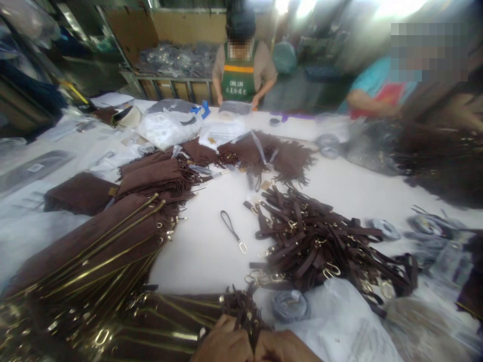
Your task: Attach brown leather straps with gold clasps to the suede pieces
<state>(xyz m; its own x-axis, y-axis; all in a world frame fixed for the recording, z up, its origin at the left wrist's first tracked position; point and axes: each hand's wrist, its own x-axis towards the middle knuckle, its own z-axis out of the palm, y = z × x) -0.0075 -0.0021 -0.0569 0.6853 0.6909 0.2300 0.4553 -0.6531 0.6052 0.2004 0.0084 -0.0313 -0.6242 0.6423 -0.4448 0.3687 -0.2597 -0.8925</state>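
Note:
At the bottom edge my left hand (223, 343) and my right hand (284, 347) are both closed around a dark brown fringe tassel (243, 311) that hangs from a brown pouch with a gold zipper (166, 322). The fingers pinch the fringe strands between the two hands. A single brown wrist strap with a gold clasp (233, 231) lies alone on the white table (211, 251) just beyond my hands.
A stack of brown zippered pouches (94, 251) fills the left. A heap of brown straps with gold clasps (317, 241) lies right. Clear plastic bags (339, 322) sit near right. A person in a green apron (239, 65) and another person (377, 95) work across the table.

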